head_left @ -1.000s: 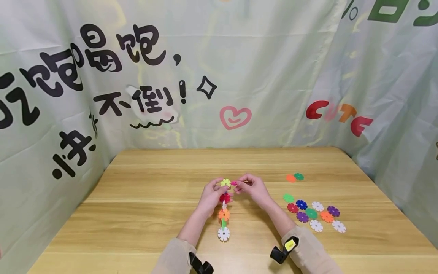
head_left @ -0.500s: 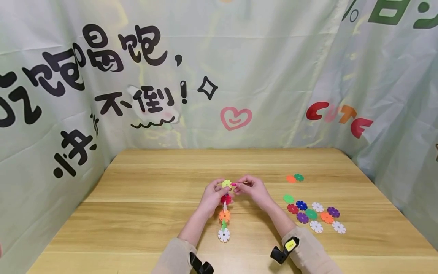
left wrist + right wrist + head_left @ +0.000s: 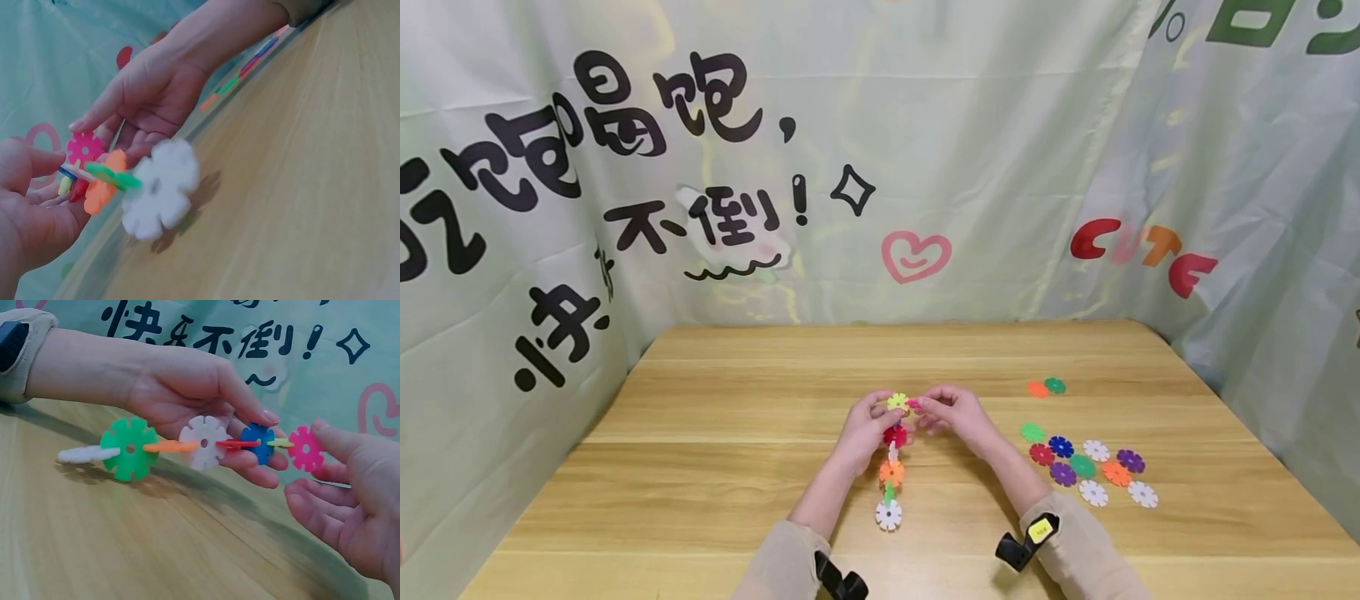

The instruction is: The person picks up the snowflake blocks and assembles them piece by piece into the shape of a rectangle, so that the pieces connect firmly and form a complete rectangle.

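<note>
Head view bright, even light; wrist views dimmer, bluish.
L wrist: white disc blurry nr ctr, dark shadow on table just R/below. R wrist: soft shadow, mid-L to lower R.

held discs: 8, as far as edge-on ones show | loose discs: 12 | hands: 2 | wrist cameras: 2

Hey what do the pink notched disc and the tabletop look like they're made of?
Pink notched disc: probably plastic, smooth and evenly coloured, with cleanly cut notches. Tabletop: wood or wood-look laminate, smooth and pale; the visible grain leaves either possible.
</note>
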Available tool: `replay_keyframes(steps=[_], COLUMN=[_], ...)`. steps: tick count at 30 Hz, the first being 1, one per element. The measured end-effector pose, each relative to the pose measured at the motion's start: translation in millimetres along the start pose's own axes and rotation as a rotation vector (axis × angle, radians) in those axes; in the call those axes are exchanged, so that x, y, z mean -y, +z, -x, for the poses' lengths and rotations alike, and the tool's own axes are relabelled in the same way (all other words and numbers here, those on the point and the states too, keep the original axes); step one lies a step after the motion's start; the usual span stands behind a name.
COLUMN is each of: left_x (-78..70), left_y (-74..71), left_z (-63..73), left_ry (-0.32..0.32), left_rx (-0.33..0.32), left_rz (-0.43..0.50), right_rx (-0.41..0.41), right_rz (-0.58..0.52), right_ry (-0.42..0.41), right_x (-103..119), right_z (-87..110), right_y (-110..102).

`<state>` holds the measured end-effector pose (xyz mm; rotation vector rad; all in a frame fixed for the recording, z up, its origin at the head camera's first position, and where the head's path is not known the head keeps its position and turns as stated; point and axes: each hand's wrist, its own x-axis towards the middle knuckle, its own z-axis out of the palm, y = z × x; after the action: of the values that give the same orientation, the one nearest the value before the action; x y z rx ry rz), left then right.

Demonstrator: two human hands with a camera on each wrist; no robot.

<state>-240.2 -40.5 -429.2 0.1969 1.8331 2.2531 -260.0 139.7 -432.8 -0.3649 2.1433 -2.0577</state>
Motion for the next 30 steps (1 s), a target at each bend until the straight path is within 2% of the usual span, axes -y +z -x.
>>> replay_keyframes(steps=[12, 22, 26, 30], left_x=[-2.2, 1.2, 1.0, 0.9], left_y=[3.3, 3.3, 1.4, 0.9], left_z=[1.9, -0.3, -1.4, -0.5], left_ry=[0.026, -0.014, -0.022, -0.015], left_rx=[-0.011, -0.014, -0.036, -0.026], left_rz=[-0.018, -0.026, -0.058, -0.072], right_rx=[0.006, 0.021, 0.042, 0.029], right_rz=[-0.006, -0.022, 0.025, 0.094], right_ry=[-0.010, 0.004, -0.007, 0.003], right_x=[4.4, 5.8, 5.7, 7.1], right_z=[1.3, 1.9, 2.3, 3.6], right_y=[3.6, 3.6, 5.1, 7.2])
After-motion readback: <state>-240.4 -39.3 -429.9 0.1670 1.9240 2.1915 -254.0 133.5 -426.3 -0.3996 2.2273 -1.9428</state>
